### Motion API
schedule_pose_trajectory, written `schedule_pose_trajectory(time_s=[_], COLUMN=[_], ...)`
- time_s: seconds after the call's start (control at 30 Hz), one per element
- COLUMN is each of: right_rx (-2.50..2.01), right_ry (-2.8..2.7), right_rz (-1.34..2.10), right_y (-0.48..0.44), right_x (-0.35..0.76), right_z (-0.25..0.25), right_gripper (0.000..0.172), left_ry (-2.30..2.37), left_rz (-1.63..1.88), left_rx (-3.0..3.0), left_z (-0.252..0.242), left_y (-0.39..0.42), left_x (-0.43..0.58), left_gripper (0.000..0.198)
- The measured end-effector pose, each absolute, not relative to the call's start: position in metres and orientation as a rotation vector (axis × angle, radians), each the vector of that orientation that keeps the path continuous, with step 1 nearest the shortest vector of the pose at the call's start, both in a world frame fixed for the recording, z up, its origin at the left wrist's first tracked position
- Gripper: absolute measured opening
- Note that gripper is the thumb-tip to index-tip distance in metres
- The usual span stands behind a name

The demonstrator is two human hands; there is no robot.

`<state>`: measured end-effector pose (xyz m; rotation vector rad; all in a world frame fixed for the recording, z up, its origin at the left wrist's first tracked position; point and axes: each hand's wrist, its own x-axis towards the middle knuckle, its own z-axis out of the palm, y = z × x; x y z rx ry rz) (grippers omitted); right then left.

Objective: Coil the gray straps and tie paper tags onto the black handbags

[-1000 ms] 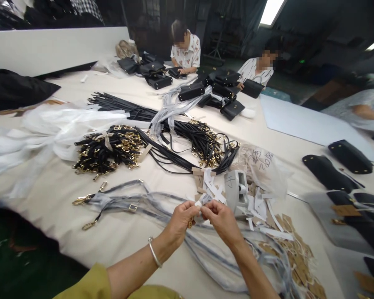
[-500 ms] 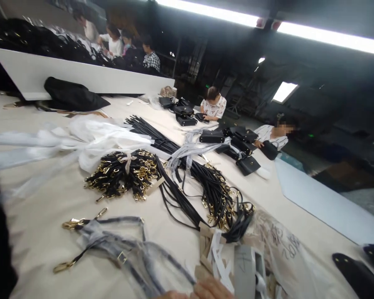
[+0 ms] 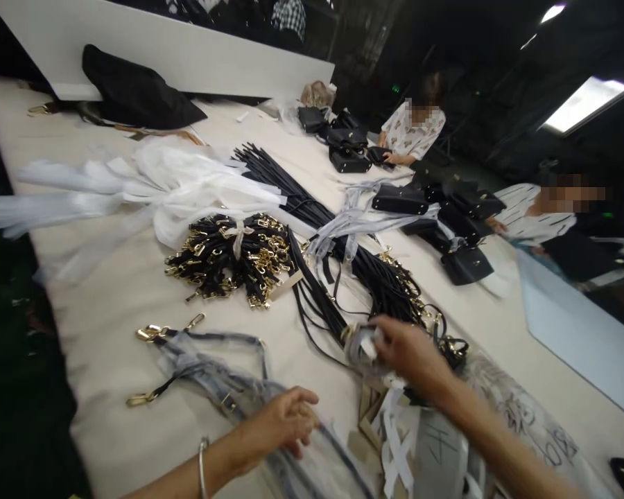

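Observation:
My right hand (image 3: 395,343) reaches forward over the table, its fingers closed on what looks like a roll of tape (image 3: 361,350), blurred by motion. Just beyond it lie long black straps (image 3: 317,298). My left hand (image 3: 286,419), with a bracelet at the wrist, hovers over a plastic-wrapped black strap (image 3: 208,378) with gold clasps and a buckle. Its fingers are apart and loosely bent, with nothing seen in them. A tied bundle of short black straps with gold hooks (image 3: 234,260) lies farther back.
White wrapping strips (image 3: 161,184) spread at the left. Near the front right are paper strips (image 3: 395,443), a grey box (image 3: 439,450) and a marked plastic bag (image 3: 525,416). Black handbags (image 3: 465,263) lie before two co-workers. A white board (image 3: 577,333) rests at the right.
Both hands have risen from the bottom edge and moved apart. My right hand has gone forward with the tape roll; my left is now over the wrapped strap. The view has tilted downward.

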<state>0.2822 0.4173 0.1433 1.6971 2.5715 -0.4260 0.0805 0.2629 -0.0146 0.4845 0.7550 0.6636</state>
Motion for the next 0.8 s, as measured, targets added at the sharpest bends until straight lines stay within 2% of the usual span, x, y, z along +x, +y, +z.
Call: schedule_pose_trajectory(time_s=[0.03,0.1,0.13,0.17,0.2,0.27,0.33,0.4,0.43,0.47,0.53,0.6,0.67,0.73,0.8], right_rx=[1.939,2.222,2.301,2.348,2.351,2.314,2.150,1.712,1.594,1.551,1.564,1.637,1.719,1.796,1.857], right_ry=[2.675,2.755,2.861,2.923,2.978,2.917,2.637,2.164,2.055,2.000,1.964,1.995,2.053,2.117,2.180], right_rz=[-0.267,0.002,0.156,0.219,0.190,-0.111,-0.617,-1.080,-1.144,-1.147,-1.060,-0.932,-0.817,-0.731,-0.675], right_y=[0.445,0.491,0.505,0.513,0.514,0.496,0.457,0.401,0.369,0.337,0.276,0.225,0.191,0.172,0.164], right_x=[0.279,0.277,0.278,0.279,0.280,0.279,0.277,0.279,0.282,0.286,0.294,0.302,0.306,0.309,0.311], right_z=[0.171,0.223,0.244,0.258,0.265,0.256,0.218,0.163,0.134,0.107,0.061,0.030,0.011,-0.002,-0.011], right_gripper=[0.027,0.069,0.077,0.078,0.073,0.057,0.032,0.017,0.008,0.004,0.013,0.018,0.017,0.011,0.006], left_ry=[0.816,0.955,1.027,1.089,1.146,1.168,1.080,0.969,0.938,0.925,0.940,0.961,0.982,1.022,1.041], left_rz=[0.661,0.628,0.604,0.585,0.555,0.476,0.362,0.234,0.178,0.129,0.065,0.041,0.038,0.048,0.088], left_rx=[0.553,0.725,0.839,0.967,1.110,1.420,1.725,2.010,2.146,2.267,2.434,2.496,2.508,2.522,2.533], left_z=[-0.010,-0.003,0.001,0.004,0.007,0.010,0.006,-0.003,-0.009,-0.016,-0.028,-0.034,-0.033,-0.027,-0.021], left_y=[0.270,0.283,0.289,0.293,0.296,0.298,0.293,0.284,0.278,0.273,0.264,0.261,0.262,0.266,0.268], left_x=[0.073,0.058,0.052,0.047,0.042,0.035,0.032,0.034,0.036,0.039,0.044,0.047,0.049,0.051,0.057], left_gripper=[0.054,0.035,0.027,0.020,0.015,0.009,0.009,0.012,0.012,0.009,0.007,0.014,0.012,0.002,0.013])
